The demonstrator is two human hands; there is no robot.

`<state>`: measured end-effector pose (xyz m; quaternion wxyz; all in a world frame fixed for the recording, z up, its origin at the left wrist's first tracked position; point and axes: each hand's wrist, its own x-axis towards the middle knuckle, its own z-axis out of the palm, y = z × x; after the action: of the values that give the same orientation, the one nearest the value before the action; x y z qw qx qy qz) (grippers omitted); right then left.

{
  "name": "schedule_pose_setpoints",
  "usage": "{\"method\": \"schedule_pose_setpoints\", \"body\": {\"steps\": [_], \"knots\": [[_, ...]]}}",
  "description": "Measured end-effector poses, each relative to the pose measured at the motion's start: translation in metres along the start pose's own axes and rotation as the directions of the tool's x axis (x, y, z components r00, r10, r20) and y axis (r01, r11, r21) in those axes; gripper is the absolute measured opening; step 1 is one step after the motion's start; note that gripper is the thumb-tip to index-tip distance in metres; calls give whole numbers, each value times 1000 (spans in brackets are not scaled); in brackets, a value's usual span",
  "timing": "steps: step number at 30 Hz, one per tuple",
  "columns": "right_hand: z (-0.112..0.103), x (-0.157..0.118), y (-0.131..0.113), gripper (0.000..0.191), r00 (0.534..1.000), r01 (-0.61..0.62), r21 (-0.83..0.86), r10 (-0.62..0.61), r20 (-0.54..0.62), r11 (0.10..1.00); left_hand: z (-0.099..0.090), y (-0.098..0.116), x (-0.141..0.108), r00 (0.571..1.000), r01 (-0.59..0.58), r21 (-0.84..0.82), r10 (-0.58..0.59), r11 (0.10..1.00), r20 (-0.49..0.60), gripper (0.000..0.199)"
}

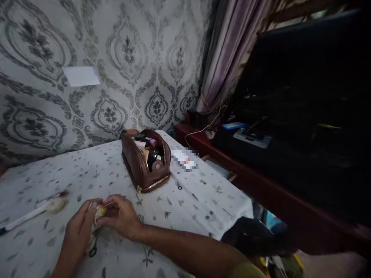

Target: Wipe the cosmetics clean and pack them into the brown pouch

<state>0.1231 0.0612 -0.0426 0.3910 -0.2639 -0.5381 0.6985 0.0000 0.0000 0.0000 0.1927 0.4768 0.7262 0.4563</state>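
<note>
Low in the head view, my left hand (79,224) and my right hand (123,216) are close together above the patterned tablecloth (110,173). Between their fingers is a small yellowish piece (101,210) with whitish material around it; blur hides what kind of thing it is. My left fingers wrap its near side, and my right thumb and fingertips pinch it from the right. Beyond my hands stands a brown cosmetic bag (135,158), unzipped, with several bottles and tubes inside. A long white-handled item (26,219) and a beige rounded thing (57,204) lie to the left.
A pixelated white item (185,159) lies right of the bag. Along the right runs a dark red ledge (203,148) with a cable (203,129) on it. Behind are the patterned wall (130,77) and a purple curtain (228,50). Something black (249,235) sits by the table's right corner.
</note>
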Motion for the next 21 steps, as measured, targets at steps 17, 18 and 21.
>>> {"method": "schedule_pose_setpoints", "body": {"steps": [17, 18, 21], "knots": [[1, 1, -10, 72, 983, -180, 276, 184, 13, 944, 0, 5, -2, 996, 94, -140, -94, 986, 5, 65], [0, 1, -11, 72, 984, -174, 292, 177, 16, 940, 1, 5, -2, 994, 104, -145, -99, 984, 43, 66], [-2, 1, -10, 80, 982, -177, 320, 188, -5, 931, 4, 6, -1, 990, 103, -130, -89, 986, 107, 67]]}}
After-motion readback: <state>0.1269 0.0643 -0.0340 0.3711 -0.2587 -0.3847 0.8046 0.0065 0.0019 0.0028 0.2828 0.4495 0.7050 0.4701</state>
